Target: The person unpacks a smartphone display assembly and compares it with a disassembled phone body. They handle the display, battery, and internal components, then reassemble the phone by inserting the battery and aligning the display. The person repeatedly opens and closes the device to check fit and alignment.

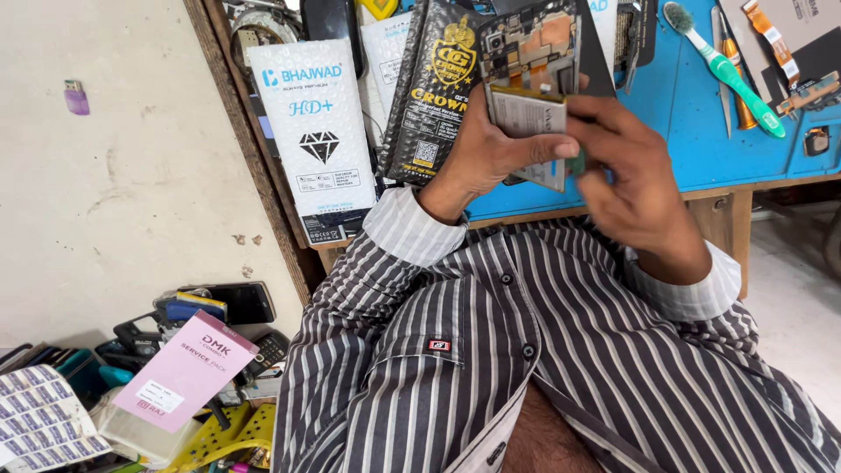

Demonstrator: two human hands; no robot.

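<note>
Phone: an opened phone (533,48) with its back cover off, inner boards and orange flex showing, held up over the near edge of the blue worktop (692,131), above the striped shirt (526,350).
Long axis: runs roughly up and down the view, tilted slightly; the camera end points away from the person, the lower end toward the chest.
Battery: a grey flat battery (530,118) lies on the phone's lower half, its long axis much the same as the phone's.
Left hand (486,153): fingers wrapped round the phone from behind, thumb pressed across the battery's face.
Right hand (635,188): fingers curled at the battery's right edge, touching it; whether they pinch it I cannot tell.
In the way: the right hand hides the phone's lower right corner.
Around: black-and-gold packet (434,96) and white packet (315,131) leaning just left; green toothbrush (723,66) lying on the worktop, well right; pink card (184,372) low left.
</note>
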